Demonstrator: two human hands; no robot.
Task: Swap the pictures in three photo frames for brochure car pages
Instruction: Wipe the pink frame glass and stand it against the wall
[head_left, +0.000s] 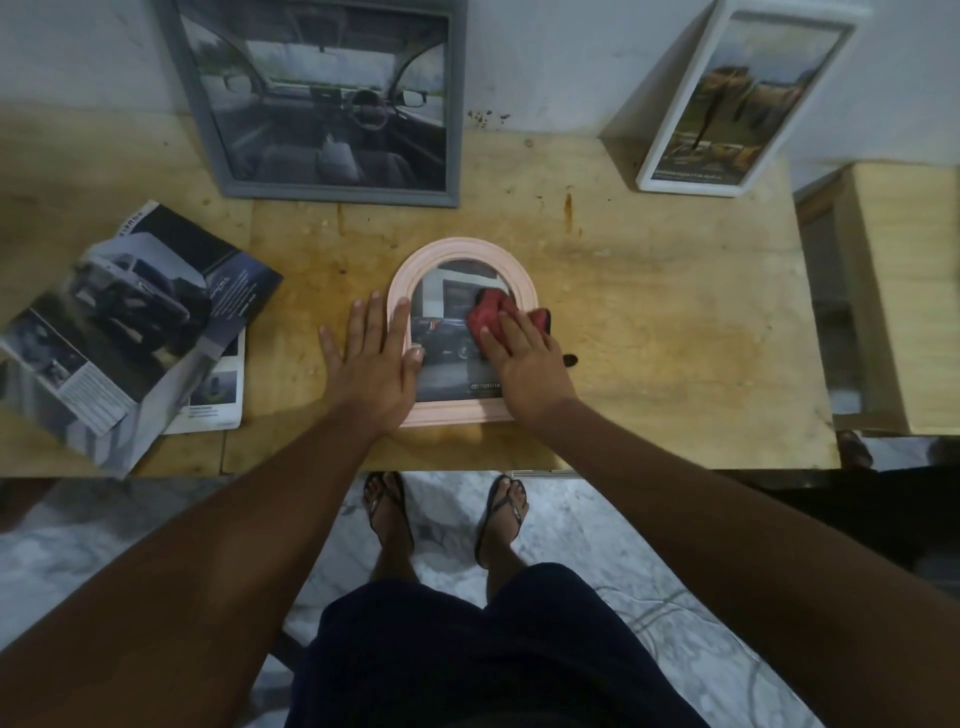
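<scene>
1. Left grip (371, 364), flat with straight fingers, on the left rim of the pink arched photo frame (462, 247) lying near the wooden worktop's (649, 312) front edge: press firmly.
2. Right grip (524, 358), open-palmed on the crumpled red cloth (491, 312) over its glass: wipe lightly.
3. Beyond it, grey rectangular frame (337, 191) and white rectangular frame (691, 186), seemingly done.

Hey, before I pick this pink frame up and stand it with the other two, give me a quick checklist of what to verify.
1. Pink frame flat on the table, face up: ok.
2. Left hand pressing flat on its left edge, steadying it: ok.
3. Car page showing in the pink frame: ok.
4. Glass wiped clean: cannot tell; the red cloth under the right hand covers part.
5. Cloth off the glass before lifting: not ok.
6. Grey frame and white frame leaning on the wall with car pictures: ok.
</scene>
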